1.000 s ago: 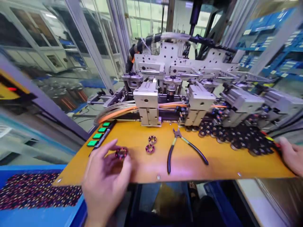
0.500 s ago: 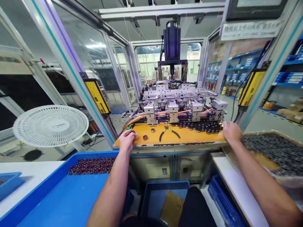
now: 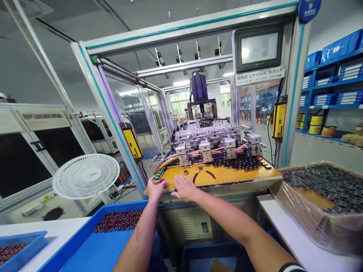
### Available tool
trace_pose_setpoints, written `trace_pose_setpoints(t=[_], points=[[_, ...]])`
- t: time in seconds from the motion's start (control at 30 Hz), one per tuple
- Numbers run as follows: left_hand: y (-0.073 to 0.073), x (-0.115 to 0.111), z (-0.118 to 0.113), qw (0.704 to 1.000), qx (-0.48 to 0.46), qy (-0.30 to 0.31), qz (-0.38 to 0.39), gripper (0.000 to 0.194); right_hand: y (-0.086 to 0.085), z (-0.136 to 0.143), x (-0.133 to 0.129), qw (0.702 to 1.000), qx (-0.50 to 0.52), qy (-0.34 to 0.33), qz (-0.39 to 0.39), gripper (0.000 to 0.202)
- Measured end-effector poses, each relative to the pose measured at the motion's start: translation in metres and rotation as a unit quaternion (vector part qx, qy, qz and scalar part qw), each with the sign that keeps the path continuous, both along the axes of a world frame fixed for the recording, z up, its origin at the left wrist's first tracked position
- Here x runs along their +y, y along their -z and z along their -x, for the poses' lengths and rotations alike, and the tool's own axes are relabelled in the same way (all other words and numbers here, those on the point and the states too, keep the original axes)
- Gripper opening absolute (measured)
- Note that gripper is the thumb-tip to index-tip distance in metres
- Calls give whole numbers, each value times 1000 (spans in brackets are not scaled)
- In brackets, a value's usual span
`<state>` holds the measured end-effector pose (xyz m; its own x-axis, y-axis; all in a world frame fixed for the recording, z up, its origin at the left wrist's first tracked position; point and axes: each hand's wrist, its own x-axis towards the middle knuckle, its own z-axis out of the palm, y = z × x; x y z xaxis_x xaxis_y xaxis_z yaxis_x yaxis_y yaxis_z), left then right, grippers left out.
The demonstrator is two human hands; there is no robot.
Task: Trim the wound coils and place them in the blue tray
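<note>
At the left front of the orange worktop (image 3: 227,179), my left hand (image 3: 154,190) has its fingers curled around a small, dark, reddish wound stator (image 3: 162,181), partly hidden. My right hand (image 3: 185,188) reaches across beside it, palm down, fingers stretched and thumb apart over the worktop; what lies beneath it is hidden. Just beyond that hand sits another small wound stator (image 3: 185,172). Pliers (image 3: 200,169) with dark handles lie spread to its right. Several black round cores (image 3: 241,163) crowd along the front of the winding machine (image 3: 205,149).
A blue tray (image 3: 76,241) with a pile of reddish stators (image 3: 119,220) stands at lower left, beside a white fan (image 3: 86,175). On the right is a plastic-lined box (image 3: 312,226) of dark parts. Green buttons (image 3: 160,173) and red-white buttons (image 3: 264,163) flank the worktop.
My right hand has moved from the worktop's right end across to the left, near my left hand. The left hand stays at the left front. The view has tilted up.
</note>
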<state>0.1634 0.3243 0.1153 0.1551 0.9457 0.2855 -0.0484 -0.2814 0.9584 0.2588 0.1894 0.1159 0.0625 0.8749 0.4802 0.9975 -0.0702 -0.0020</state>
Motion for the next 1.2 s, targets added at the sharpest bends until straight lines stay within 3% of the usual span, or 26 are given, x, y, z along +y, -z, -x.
trace_pose_setpoints(t=[0.23, 0.43, 0.53, 0.67, 0.77, 0.83, 0.9, 1.0, 1.1, 1.2], points=[[5, -5, 35, 994, -88, -8, 65, 32, 6, -13, 3, 998, 46, 27, 18, 51], [3, -56, 57, 986, -149, 41, 65, 26, -9, -6, -12, 996, 80, -3, -27, 49], [7, -101, 82, 984, -145, 98, 39, 42, -21, 8, -44, 989, 109, -25, -96, 49], [15, -171, 127, 980, -117, 160, 4, 59, -32, 41, -118, 971, 155, -75, -165, 43], [16, -211, 156, 979, -88, 163, -80, 55, -41, 69, -173, 952, 174, -185, -171, 39], [15, -226, 170, 972, -63, 156, -163, 53, -46, 84, -196, 934, 164, -269, -169, 37], [15, -233, 179, 964, -46, 151, -212, 57, -45, 95, -208, 933, 131, -302, -146, 32], [20, -236, 183, 960, -34, 156, -232, 64, -35, 101, -211, 953, 85, -277, -87, 19], [28, -234, 176, 958, -22, 175, -224, 67, -24, 96, -214, 961, 88, -259, -47, 16], [37, -231, 160, 953, -22, 216, -210, 68, -21, 88, -222, 970, 100, -216, -55, 17]])
